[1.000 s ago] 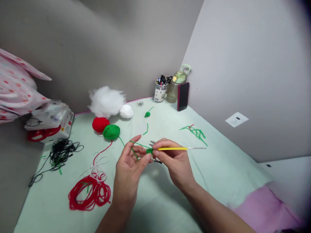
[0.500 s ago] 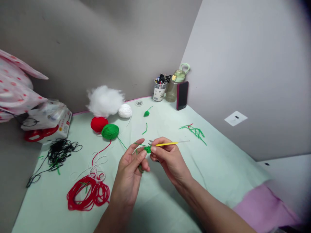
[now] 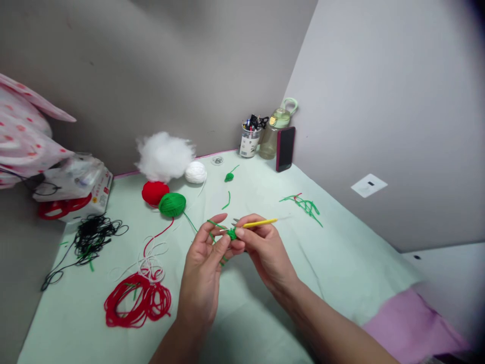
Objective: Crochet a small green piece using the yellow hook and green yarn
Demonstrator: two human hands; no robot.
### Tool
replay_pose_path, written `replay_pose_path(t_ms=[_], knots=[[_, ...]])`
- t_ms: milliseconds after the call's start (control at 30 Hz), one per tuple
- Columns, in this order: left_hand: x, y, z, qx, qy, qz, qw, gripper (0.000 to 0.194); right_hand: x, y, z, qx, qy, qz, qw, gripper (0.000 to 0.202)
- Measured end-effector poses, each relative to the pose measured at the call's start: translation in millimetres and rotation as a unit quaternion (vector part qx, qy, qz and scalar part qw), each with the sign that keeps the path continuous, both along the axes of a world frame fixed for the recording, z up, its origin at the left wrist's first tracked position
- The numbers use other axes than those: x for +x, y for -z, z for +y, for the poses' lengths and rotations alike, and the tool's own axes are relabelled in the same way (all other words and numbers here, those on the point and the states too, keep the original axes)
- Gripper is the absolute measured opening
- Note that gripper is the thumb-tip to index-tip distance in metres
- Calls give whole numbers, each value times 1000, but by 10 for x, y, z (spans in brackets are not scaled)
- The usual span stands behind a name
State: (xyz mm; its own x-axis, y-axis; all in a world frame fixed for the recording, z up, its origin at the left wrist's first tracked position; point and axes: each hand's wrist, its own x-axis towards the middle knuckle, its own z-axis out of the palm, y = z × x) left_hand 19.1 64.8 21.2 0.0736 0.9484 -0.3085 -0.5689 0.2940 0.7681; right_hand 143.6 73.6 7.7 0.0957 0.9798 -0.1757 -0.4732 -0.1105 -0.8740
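Note:
Between my hands is a small green crochet piece (image 3: 231, 233). My left hand (image 3: 206, 253) is closed, pinching the piece between thumb and fingers, with green yarn looped over its raised index finger. My right hand (image 3: 261, 240) is closed around a crochet hook (image 3: 259, 223) with a yellow handle; its thin metal end reaches left to the green piece. Grey pointed tips, like those of small scissors (image 3: 235, 221), stick out by the right fingers; the rest of them is hidden. The yarn leads back to a green yarn ball (image 3: 172, 205).
Red yarn ball (image 3: 155, 193), white yarn ball (image 3: 196, 172) and fluffy stuffing (image 3: 165, 156) lie behind. Red yarn loops (image 3: 129, 301) and black yarn (image 3: 94, 235) spread at left. Green scraps (image 3: 305, 205) lie right. A pen cup (image 3: 249, 141), bottle (image 3: 270, 139) and phone (image 3: 285, 149) stand at the back.
The hook has shifted left, its metal tip now showing left of the green piece. My left fingers have curled in closer beneath the piece, nearer my right hand.

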Motion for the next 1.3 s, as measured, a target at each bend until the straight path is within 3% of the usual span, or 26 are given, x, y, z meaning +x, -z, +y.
replay_pose_path(t_ms=[200, 667, 833, 1300], knots=[[-1, 26, -29, 26, 1, 35, 999, 30, -6, -16, -5, 13, -5, 23, 1000, 20], [-8, -1, -47, 51, 16, 76, 996, 42, 35, -2, -41, 86, 27, -45, 995, 9], [-28, -4, -52, 60, 9, 65, 996, 42, 52, 24, -55, 120, -9, -28, 992, 14], [-63, -83, -29, 13, 2, 18, 1000, 44, 62, -7, -26, 120, 3, 0, 993, 21]])
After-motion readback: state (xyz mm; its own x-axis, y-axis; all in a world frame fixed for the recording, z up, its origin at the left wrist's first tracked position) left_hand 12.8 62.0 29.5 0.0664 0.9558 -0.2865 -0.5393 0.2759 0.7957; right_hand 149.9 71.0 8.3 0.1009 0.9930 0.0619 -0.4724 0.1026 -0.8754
